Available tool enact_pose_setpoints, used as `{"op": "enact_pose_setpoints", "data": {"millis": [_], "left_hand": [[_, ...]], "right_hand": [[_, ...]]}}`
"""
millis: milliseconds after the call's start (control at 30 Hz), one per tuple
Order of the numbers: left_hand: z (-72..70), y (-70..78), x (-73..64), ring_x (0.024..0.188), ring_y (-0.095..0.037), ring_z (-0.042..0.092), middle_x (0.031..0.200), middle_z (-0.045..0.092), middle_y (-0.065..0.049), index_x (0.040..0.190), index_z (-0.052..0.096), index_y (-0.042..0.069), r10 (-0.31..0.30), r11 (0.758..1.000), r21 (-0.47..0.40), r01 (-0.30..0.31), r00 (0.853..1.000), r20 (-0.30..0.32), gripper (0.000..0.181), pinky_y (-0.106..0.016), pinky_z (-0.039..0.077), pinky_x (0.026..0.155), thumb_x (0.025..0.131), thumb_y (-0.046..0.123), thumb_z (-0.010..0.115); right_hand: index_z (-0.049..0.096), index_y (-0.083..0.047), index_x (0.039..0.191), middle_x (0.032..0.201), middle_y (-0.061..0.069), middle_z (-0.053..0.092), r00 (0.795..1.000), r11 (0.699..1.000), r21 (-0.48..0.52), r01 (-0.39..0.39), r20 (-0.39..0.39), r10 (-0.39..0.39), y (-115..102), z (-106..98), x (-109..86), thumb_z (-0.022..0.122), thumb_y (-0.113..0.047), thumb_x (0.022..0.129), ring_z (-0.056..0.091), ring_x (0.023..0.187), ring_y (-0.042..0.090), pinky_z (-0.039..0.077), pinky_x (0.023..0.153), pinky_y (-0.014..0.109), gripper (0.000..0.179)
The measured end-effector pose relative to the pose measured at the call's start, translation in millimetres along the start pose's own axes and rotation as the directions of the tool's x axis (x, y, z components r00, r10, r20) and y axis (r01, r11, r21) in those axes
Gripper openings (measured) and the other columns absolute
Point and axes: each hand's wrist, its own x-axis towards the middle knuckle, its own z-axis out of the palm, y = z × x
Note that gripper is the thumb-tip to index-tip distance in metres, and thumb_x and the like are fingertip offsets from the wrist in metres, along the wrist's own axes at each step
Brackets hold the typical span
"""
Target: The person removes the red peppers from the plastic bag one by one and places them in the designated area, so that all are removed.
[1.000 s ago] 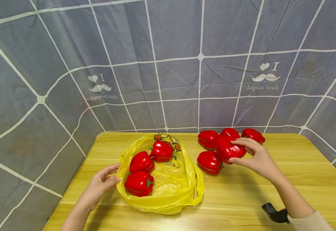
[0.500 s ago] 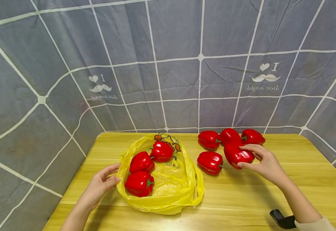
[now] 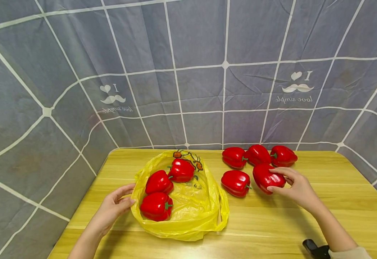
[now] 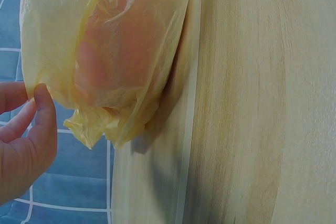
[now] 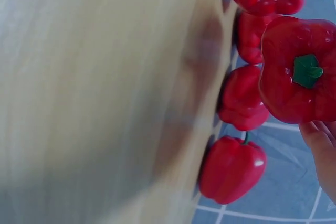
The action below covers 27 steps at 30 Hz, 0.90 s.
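A yellow plastic bag (image 3: pixel 191 212) lies with its mouth open on the table, three red bell peppers inside, one of them a pepper (image 3: pixel 156 206) at the near left. My left hand (image 3: pixel 112 207) pinches the bag's left rim between thumb and fingers; the left wrist view shows the pinched film (image 4: pixel 47 72) closely. To the right of the bag, my right hand (image 3: pixel 295 187) grips a red bell pepper (image 3: pixel 266 178) from its right side. In the right wrist view this held pepper (image 5: pixel 294 77) appears apart from the tabletop, its green stem towards the camera.
Several more bell peppers lie around the held one: a near-left pepper (image 3: pixel 235 182), a back-left pepper (image 3: pixel 234 157), a back-middle pepper (image 3: pixel 258 154) and a back-right pepper (image 3: pixel 284 155). A grey tile-patterned curtain (image 3: pixel 201 90) stands behind the wooden table (image 3: pixel 256 230).
My right hand has carried the held pepper right and a little nearer to me, away from the other peppers, then slightly lower. The left hand and the bag stay where they were.
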Motion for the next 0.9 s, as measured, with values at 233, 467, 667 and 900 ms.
{"op": "enact_pose_setpoints", "data": {"millis": [233, 467, 667, 900], "left_hand": [[-1.1, -1.1, -0.1, 0.097, -0.008, 0.058, 0.13, 0.045, -0.024, 0.138, 0.032, -0.011, 0.009, 1.0, -0.007, -0.009, 1.0, 0.011, 0.054, -0.026, 0.051, 0.078, 0.091, 0.002, 0.056], [-1.1, -0.4, 0.0, 0.097, -0.008, 0.058, 0.131, 0.043, -0.025, 0.138, 0.03, -0.012, 0.008, 1.0, -0.006, -0.008, 1.0, 0.016, 0.055, -0.026, 0.051, 0.079, 0.091, 0.002, 0.055], [-0.4, 1.6, -0.5, 0.097, -0.008, 0.058, 0.131, 0.043, -0.025, 0.138, 0.031, -0.011, -0.005, 1.0, -0.006, 0.005, 1.0, 0.004, 0.054, -0.026, 0.051, 0.079, 0.091, 0.002, 0.055], [-0.8, 0.9, -0.4, 0.097, -0.008, 0.058, 0.13, 0.044, -0.025, 0.138, 0.031, -0.011, 0.002, 1.0, -0.005, -0.002, 1.0, 0.009, 0.054, -0.026, 0.051, 0.078, 0.091, 0.001, 0.055]], "right_hand": [[0.064, -0.004, 0.114, 0.114, 0.017, 0.058, 0.999, 0.998, -0.049, -0.049, 0.001, 0.049, 11, 5, -1.3, 0.083, -0.019, 0.07, 0.039, 0.098, -0.014, 0.034, 0.08, 0.002, 0.05], [0.065, -0.003, 0.112, 0.11, 0.015, 0.06, 0.998, 0.997, -0.052, -0.059, -0.009, 0.059, 18, 11, -1.4, 0.083, -0.018, 0.069, 0.041, 0.095, -0.013, 0.035, 0.077, 0.003, 0.049], [0.065, -0.003, 0.113, 0.111, 0.013, 0.06, 0.997, 0.996, -0.051, -0.073, 0.001, 0.073, 23, 14, -0.7, 0.082, -0.019, 0.07, 0.041, 0.096, -0.013, 0.036, 0.077, 0.005, 0.049], [0.064, -0.002, 0.115, 0.114, 0.016, 0.059, 0.996, 0.995, -0.043, -0.091, 0.015, 0.091, 27, 17, 0.6, 0.082, -0.02, 0.071, 0.039, 0.097, -0.013, 0.035, 0.078, 0.003, 0.05]]}}
